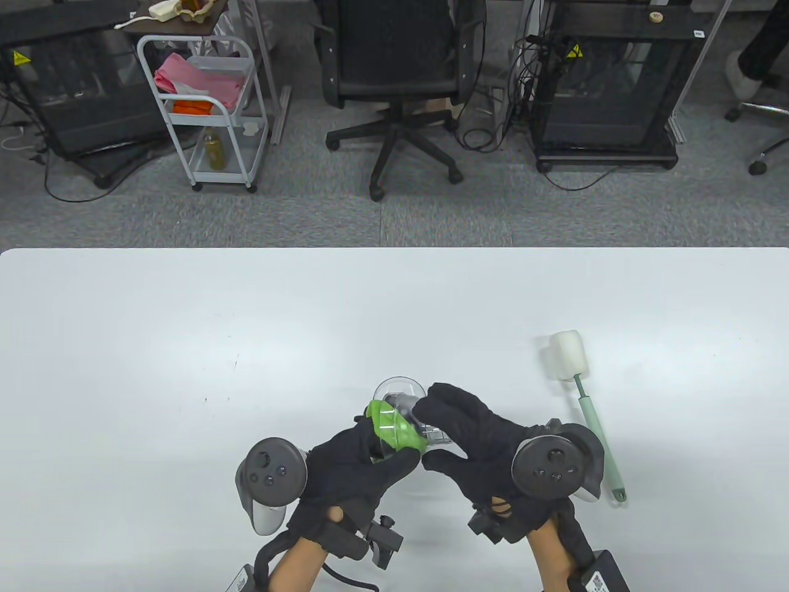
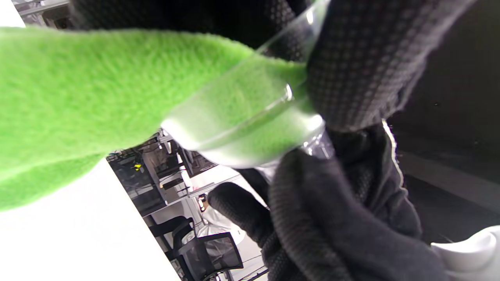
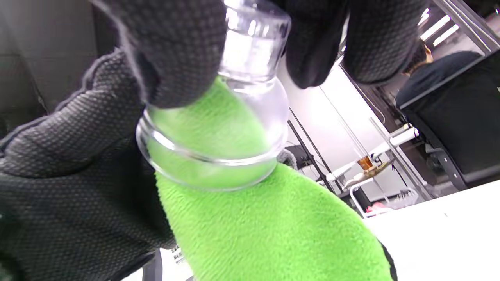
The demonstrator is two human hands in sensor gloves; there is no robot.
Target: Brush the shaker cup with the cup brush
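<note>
Shaker cup (image 1: 407, 410) held off the tabletop (image 1: 185, 345) near the middle of its front edge, right hand (image 1: 474, 444) grasping the clear body, left hand (image 1: 357, 465) pushing a green cloth (image 1: 394, 428) into the mouth. Likely to slip from gloved fingers (image 3: 175, 58) if the cloth snags or twists. Cup brush (image 1: 585, 401) lying untouched toward the right edge, with open room left and behind.
</note>
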